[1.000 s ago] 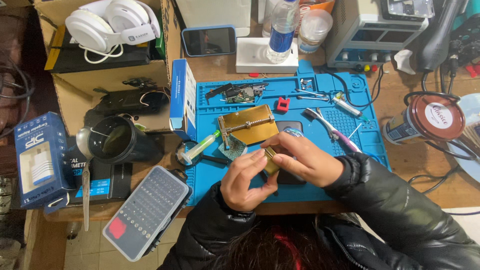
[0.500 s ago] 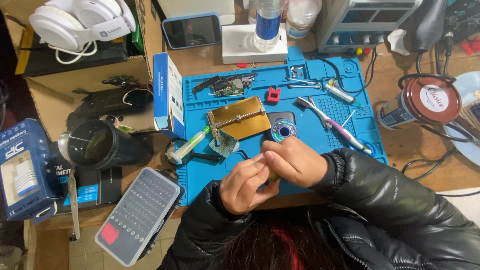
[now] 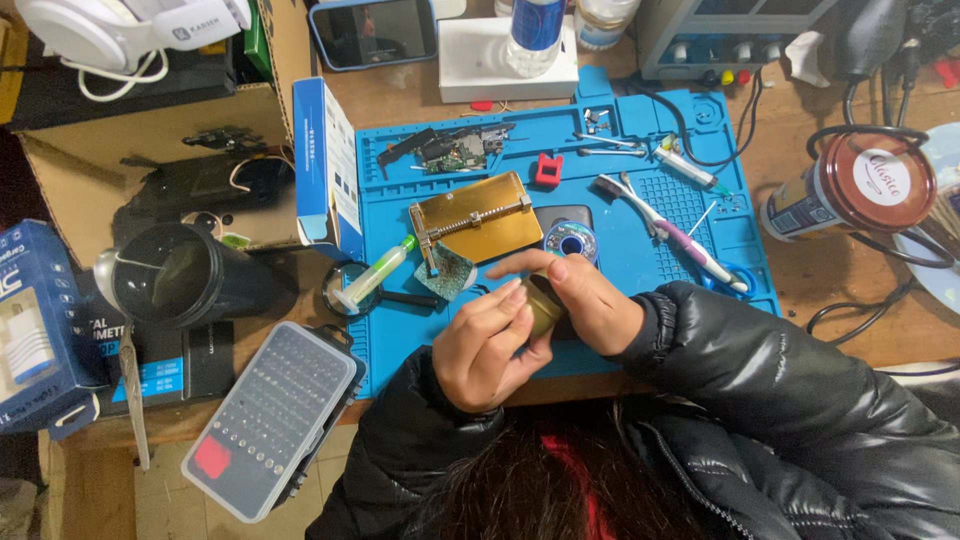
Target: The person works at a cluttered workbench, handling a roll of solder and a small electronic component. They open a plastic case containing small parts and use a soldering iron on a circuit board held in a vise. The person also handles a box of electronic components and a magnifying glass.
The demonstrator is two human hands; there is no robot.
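Note:
My left hand (image 3: 488, 348) and my right hand (image 3: 588, 300) meet over the near part of a blue silicone work mat (image 3: 640, 250). Between them they hold a small round brass-coloured tin (image 3: 545, 301); the fingers of both hands wrap its sides, so most of it is hidden. Just beyond the hands lie a gold clamp plate (image 3: 478, 225), a small spool of solder wire (image 3: 570, 243) and a scrap of green circuit board (image 3: 446, 272). Both sleeves are black and glossy.
On the mat are a dismantled circuit board (image 3: 450, 150), a small red block (image 3: 547, 169), tweezers and a purple-handled tool (image 3: 675, 240). A syringe (image 3: 375, 275), black cup (image 3: 175, 280) and bit case (image 3: 275, 420) sit left. A brown-lidded can (image 3: 850, 190) stands right; a phone (image 3: 372, 32) and bottle (image 3: 532, 30) stand behind.
Both hands stay closed around the small brass tin and have barely shifted. The view has slid a little, so the desk sits slightly lower and to the right in the frame.

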